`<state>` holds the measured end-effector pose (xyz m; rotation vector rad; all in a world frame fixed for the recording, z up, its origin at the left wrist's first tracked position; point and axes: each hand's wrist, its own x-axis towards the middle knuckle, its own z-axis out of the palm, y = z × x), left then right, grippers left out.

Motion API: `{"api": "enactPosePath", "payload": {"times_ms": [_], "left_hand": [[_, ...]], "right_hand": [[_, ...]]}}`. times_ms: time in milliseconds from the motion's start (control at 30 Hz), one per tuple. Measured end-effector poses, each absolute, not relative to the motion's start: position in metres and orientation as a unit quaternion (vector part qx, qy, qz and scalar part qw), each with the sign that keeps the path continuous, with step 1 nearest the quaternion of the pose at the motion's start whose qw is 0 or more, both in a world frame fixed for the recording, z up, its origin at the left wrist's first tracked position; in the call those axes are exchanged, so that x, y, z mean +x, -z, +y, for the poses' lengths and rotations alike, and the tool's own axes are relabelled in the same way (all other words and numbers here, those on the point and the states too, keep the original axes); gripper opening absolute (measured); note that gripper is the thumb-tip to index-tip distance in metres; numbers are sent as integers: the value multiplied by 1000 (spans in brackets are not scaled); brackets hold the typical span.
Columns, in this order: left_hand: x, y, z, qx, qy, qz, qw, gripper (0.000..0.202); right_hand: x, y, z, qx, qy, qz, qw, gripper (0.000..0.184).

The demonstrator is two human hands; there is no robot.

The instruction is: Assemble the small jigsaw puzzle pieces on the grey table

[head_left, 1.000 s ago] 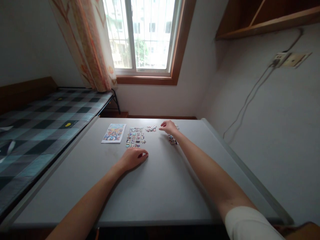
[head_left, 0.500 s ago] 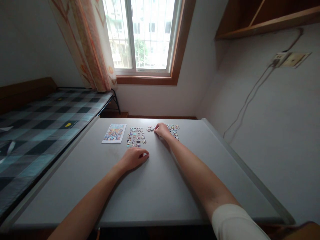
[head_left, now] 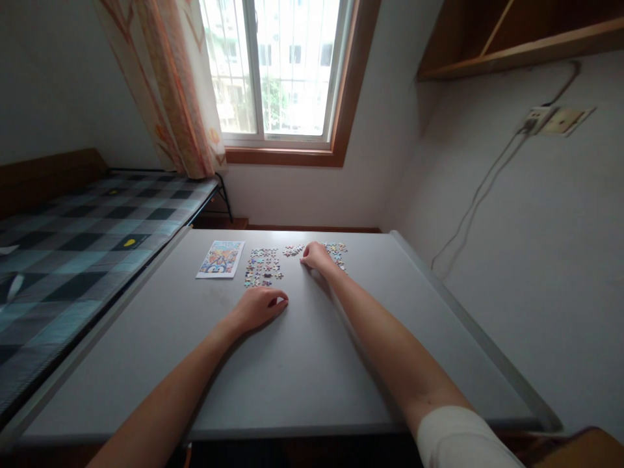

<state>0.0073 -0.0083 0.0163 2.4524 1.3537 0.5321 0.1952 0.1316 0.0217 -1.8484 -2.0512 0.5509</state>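
My right hand [head_left: 316, 256] is pinched closed over the table, among the loose jigsaw puzzle pieces. What its fingertips hold, if anything, is too small to make out. Left of it lies a small cluster of puzzle pieces [head_left: 293, 250], and more pieces [head_left: 336, 247] show behind and to its right, partly covered by the hand. My left hand [head_left: 258, 307] rests on the table with thumb and forefinger tips together; I cannot tell whether something is between them. Just beyond it, small puzzle pieces [head_left: 263, 263] lie spread in rows.
A printed picture sheet [head_left: 220, 260] with a colourful penguin design lies left of the pieces on the grey table [head_left: 302, 383]. A checked bed [head_left: 97, 240] stands at the left. On the right wall hang a wooden shelf [head_left: 468, 65] and a socket with a cable [head_left: 533, 122].
My right fingertips have drawn slightly back from the small cluster, towards me. My left hand stays in place. The whole view has shifted a little.
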Motion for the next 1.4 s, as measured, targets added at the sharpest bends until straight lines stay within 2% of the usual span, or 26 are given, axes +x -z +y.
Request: {"api": "enactPosePath", "payload": {"times_ms": [233,400,567,767,867,1033,1167,1400], "left_hand": [[7,-16,-8,851,-184,470,144,24],[6,-16,-7,852,-182,468,151,25],[7,-18,-8,851,-180,469,152,25],[7,-19,-9,852,-181,467,151,25],[7,-18,-9,851,-185,466,156,24],[4,-13,-6,839,-238,464,155,24],[3,-7,-2,825,-290,462,146,18],[3,-4,-3,832,-325,431,132,16]], "right_hand": [[197,-24,115,-646,-215,-715,160,9],[198,-22,110,-648,-213,-706,188,15],[198,-23,111,-644,-243,-700,190,10],[202,-25,105,-608,-290,-712,198,22],[202,-26,93,-578,-327,-707,245,30],[198,-26,57,-509,-491,-619,342,15],[195,-23,24,-461,-595,-523,400,20],[196,-12,-1,-436,-579,-512,461,27]]}}
